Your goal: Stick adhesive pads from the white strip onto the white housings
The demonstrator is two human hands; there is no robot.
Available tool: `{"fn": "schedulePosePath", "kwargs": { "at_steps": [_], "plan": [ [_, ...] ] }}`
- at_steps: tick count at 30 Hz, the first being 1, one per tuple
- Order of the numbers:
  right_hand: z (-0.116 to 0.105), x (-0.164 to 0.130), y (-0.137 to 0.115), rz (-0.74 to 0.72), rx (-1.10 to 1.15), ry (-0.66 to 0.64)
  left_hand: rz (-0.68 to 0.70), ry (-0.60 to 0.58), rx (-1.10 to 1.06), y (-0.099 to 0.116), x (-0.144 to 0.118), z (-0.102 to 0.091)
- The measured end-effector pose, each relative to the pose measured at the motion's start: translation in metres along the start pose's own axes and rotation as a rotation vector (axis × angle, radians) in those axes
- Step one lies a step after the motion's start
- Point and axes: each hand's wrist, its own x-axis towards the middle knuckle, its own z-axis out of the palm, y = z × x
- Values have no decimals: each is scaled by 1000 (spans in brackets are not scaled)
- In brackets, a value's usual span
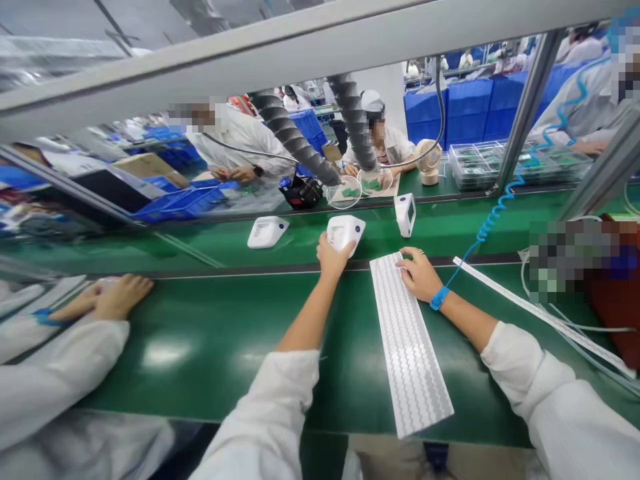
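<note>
My left hand (332, 259) is closed around the lower side of a white plastic device (345, 232) with a small dark round button, at the green conveyor belt's near edge. My right hand (419, 273), with a blue wrist strap (439, 298), grips the upper right edge of a long white sheet of labels (413, 347) between thumb and fingers. This sheet lies lengthwise on the green table, its lower end reaching the front edge. Two similar white devices are on the belt: one lying flat (267, 232) to the left, one standing (405, 215) to the right.
A co-worker's hands (117, 297) rest at the table's left. A coiled blue cord (500, 203) runs up from my wrist strap. At right lie a white strip (540, 313) and cables. Across the belt are flexible ducts (356, 123), a small fan (429, 162) and clear trays (475, 167).
</note>
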Motion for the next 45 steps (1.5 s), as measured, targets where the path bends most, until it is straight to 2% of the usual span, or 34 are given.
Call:
{"fn": "schedulePosePath", "kwargs": {
  "at_steps": [3,7,9,12,16,19,21,30,38,45],
  "plan": [
    [-17,-22,-10,-7,52,-18,93,-75,-110,-2,-57,11],
    [-60,-61,-34,-22,117,-88,252,-192,-241,11,-130,33],
    [-83,-82,-52,-37,160,-127,346,-252,-274,23,-156,41],
    [-109,-104,-76,-118,260,-248,504,-397,-292,40,-178,49],
    [-119,-113,-91,-241,277,-521,732,-529,-309,54,-190,57],
    [-117,-110,-93,-278,218,-677,818,-600,-322,56,-194,60],
    [-117,-108,-93,-295,176,-731,844,-645,-330,57,-195,58],
    [-123,-106,-101,-338,143,-763,834,-736,-264,63,-200,49],
    [-121,-105,-107,-288,76,-845,824,-726,-241,63,-203,51],
    [-114,-109,-103,-323,57,-791,828,-715,-274,64,-204,53]
  ]
}}
